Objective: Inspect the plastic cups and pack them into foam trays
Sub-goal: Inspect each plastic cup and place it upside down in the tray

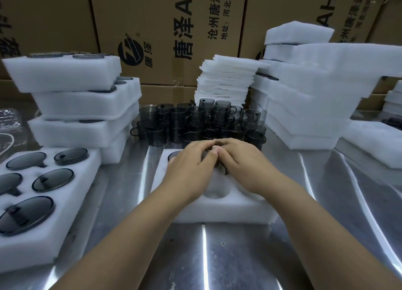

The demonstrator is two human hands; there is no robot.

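While the tray of round dark lids [43,191] lies at the left edge with a pile of full foam trays [76,98] behind it, the work goes on in the middle of the shiny metal table [217,257]. There the left hand [191,165] and the right hand [241,161] are close together, fingertips touching. Their fingers curl over one dark cup [223,169] that sits in a hole of the white foam tray [217,211]. Most of that cup is hidden under the hands. I think the cup is light and stiff, with smooth sides that could slip, and a hard knock might crack or scratch it. The rim or the little handle looks like the best place to hold it, and the soft foam should hug it. The loose cups [195,120] just behind the hands show how it looks: smoky grey, see-through and short, with a loop handle on one side. One empty hole [215,192] waits nearer the person. To the right stand thin foam sheets [226,80] and a tall pile of foam trays [304,98].
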